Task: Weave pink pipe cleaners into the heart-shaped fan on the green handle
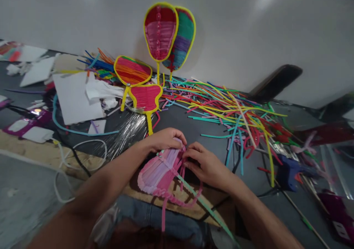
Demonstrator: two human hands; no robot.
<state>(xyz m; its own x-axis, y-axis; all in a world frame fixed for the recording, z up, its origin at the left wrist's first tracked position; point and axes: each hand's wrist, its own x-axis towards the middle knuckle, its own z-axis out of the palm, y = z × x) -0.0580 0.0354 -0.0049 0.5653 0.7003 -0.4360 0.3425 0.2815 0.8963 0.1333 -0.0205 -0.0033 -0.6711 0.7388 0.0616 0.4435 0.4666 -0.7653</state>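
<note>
A fan-shaped piece of pink and lilac pipe cleaners (pixel 156 173) is at the near table edge, its rim fuzzy pink. My left hand (pixel 168 139) is closed on its upper edge, thumb and fingers pinching it. At the right end of that edge, my right hand (pixel 203 164) is closed, fingertips pressed together on pink strands. A pale green pipe cleaner (pixel 206 206) runs from the piece down to the right. One loose pink strand (pixel 163 215) hangs from its lower rim. The exact contact under the fingertips is hidden.
Finished yellow-rimmed fans (pixel 161 31) lean against the wall. Loose pipe cleaners (pixel 221 101) cover the back right. White sheets (pixel 79 97) and silvery strands (pixel 125 131) lie left. A blue glue gun (pixel 289 173) is at right, a purple power strip (pixel 30 125) at far left.
</note>
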